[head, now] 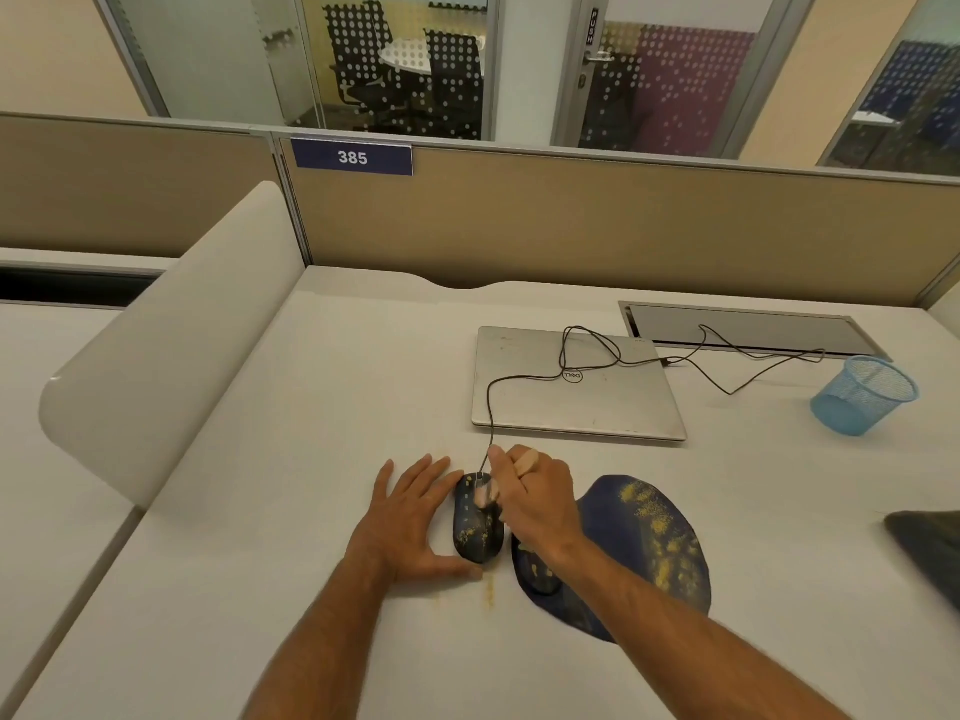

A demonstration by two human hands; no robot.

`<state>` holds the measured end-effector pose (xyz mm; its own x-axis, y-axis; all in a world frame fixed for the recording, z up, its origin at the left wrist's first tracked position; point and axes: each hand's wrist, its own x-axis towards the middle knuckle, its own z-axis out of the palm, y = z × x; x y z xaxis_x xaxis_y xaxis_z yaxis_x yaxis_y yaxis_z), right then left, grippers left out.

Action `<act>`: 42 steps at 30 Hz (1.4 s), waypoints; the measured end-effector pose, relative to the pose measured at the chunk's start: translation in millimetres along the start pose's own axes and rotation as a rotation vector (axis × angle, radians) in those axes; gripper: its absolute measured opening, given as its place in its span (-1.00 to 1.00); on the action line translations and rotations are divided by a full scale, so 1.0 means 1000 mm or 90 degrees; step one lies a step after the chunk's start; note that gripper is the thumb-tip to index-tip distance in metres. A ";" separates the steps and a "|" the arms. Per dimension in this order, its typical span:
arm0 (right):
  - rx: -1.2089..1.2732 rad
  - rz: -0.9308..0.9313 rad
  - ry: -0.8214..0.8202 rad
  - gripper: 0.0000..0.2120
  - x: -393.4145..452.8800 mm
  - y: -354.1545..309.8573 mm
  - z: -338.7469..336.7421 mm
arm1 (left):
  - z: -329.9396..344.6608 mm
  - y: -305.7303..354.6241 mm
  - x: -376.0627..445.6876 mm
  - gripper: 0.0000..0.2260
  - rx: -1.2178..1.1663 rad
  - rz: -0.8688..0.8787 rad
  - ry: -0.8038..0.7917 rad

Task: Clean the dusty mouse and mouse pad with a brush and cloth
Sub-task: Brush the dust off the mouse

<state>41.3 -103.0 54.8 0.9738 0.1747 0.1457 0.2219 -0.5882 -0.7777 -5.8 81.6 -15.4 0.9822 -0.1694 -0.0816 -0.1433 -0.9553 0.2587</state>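
Note:
A black wired mouse [475, 532] speckled with yellow dust lies on the white desk [311, 459]. My left hand [413, 517] rests flat against its left side, thumb at its rear. My right hand [535, 496] grips a small wooden-handled brush [491, 495], whose blurred bristles touch the front of the mouse. To the right lies a dark blue mouse pad [649, 543] with a wrist rest, covered in yellow dust and partly hidden by my right forearm. A dark cloth [930, 548] shows at the right edge.
A closed silver laptop [576, 397] sits behind the mouse, with the mouse cable [519, 379] looping over it. A blue mesh cup [862, 394] stands far right. Some yellow dust [488, 589] lies on the desk near the mouse. A white divider [171, 335] borders the left.

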 end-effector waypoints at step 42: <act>0.081 -0.232 0.006 -0.64 -0.071 0.039 -0.014 | 0.002 0.000 0.000 0.12 0.005 0.004 0.011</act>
<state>-19.1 -149.3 23.1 0.8329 0.3470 0.4311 0.5458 -0.3867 -0.7434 -5.8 81.3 -17.7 0.9832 -0.1712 -0.0631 -0.1503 -0.9560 0.2518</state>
